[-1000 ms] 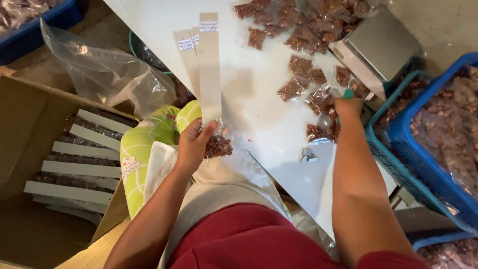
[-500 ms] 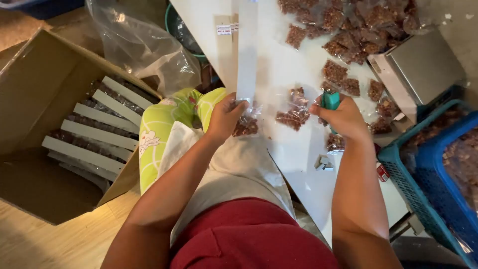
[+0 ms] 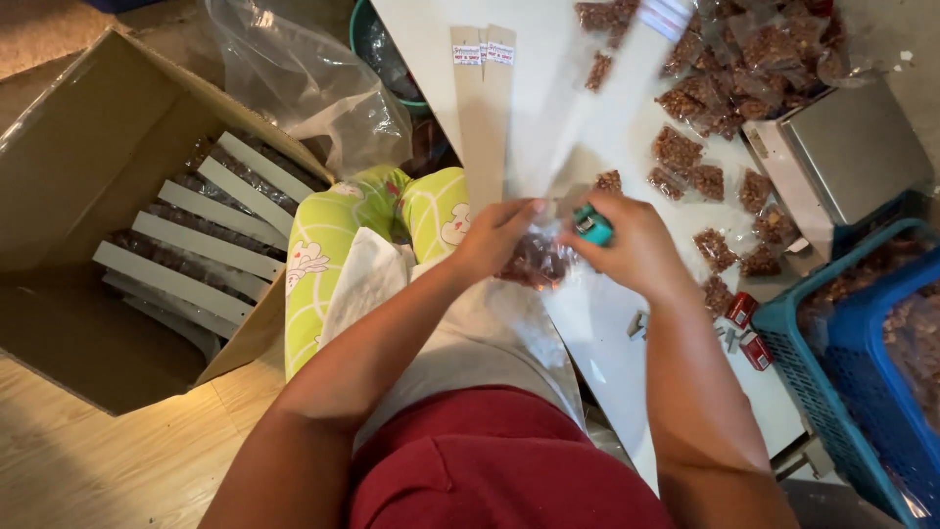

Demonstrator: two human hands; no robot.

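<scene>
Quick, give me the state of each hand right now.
Left hand: closed on the small clear packet of brown snacks.
Right hand: closed on a teal stapler, also touching the packet.

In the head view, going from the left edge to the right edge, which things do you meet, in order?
Cardboard box → clear plastic bag → left hand → small packet held in both hands → right hand with teal tool → grey scale → blue basket.

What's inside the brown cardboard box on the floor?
The brown cardboard box holds rows of long white card strips with dark packets between them. Whatever lies beneath that top layer is covered.
</scene>
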